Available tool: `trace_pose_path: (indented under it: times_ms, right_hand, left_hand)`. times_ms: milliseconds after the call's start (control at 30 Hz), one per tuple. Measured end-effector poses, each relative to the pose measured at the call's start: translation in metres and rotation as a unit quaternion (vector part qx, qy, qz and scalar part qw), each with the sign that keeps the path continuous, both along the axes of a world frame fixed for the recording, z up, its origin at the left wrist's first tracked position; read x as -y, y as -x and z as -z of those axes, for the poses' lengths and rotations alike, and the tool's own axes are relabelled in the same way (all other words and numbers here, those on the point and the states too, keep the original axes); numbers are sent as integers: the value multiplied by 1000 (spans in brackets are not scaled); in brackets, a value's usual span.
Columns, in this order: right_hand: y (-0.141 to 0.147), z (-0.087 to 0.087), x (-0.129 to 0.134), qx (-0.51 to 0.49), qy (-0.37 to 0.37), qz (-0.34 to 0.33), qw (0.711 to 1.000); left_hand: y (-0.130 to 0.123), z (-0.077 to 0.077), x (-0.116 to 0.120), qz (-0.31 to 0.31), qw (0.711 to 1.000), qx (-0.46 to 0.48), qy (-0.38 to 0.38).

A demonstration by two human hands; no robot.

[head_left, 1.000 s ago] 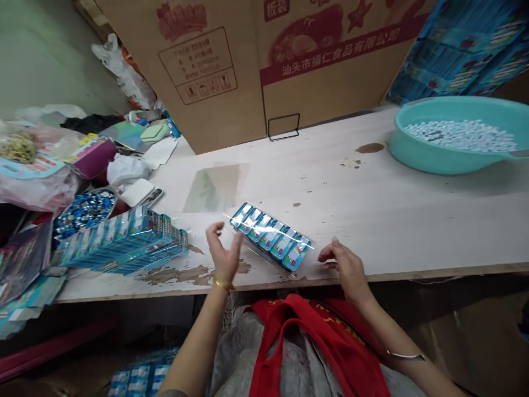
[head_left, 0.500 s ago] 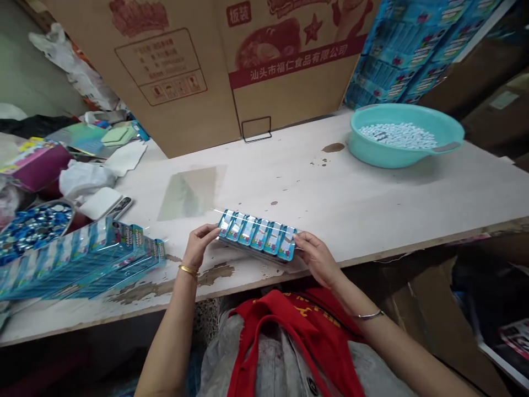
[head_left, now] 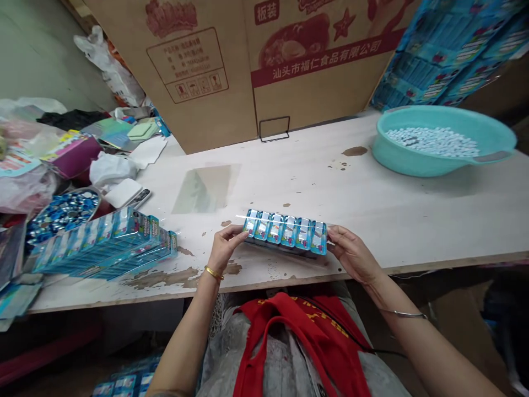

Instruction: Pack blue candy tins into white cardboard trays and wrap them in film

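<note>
Near the table's front edge a row of several small blue packs (head_left: 284,231) in clear plastic is held between my hands. My left hand (head_left: 226,245) pinches the row's left end, thumb on the front. At the other end my right hand (head_left: 351,251) grips the plastic with thumb and fingers. The row lies slightly slanted, its right end lower and nearer to me. Clear film stands out past its upper left corner. To the left, finished-looking wrapped rows of the same blue packs (head_left: 103,234) are stacked on the table.
A turquoise basin (head_left: 430,165) of small pale pieces stands at the right. Behind is a large cardboard box (head_left: 215,118) with a wire stand (head_left: 274,130) before it. Clear sheets (head_left: 202,187) lie mid-table. At left are a tub of shiny blue pieces (head_left: 68,212) and plastic bags (head_left: 108,170).
The view has turned a little to the left, so the scene sits further right. Both hands keep hold of the row of packs, which looks much the same.
</note>
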State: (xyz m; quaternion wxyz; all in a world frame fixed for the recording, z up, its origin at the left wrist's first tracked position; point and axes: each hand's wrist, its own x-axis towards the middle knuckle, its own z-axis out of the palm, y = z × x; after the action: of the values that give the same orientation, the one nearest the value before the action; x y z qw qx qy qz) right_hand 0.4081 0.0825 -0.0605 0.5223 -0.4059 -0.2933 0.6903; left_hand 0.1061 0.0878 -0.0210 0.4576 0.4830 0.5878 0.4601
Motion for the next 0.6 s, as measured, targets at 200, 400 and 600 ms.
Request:
trace_pose_path:
  times_ms: [200, 400, 600]
  right_hand:
    - [-1, 4, -5, -10, 6, 8, 1000]
    - [1, 3, -8, -40, -3, 18, 999]
    - [-5, -1, -11, -16, -20, 23, 999]
  left_hand:
    - [-5, -7, -5, 21, 999, -38, -14]
    - [-5, -10, -14, -6, 999, -48, -23]
    - [-10, -10, -17, 8, 999, -47, -13]
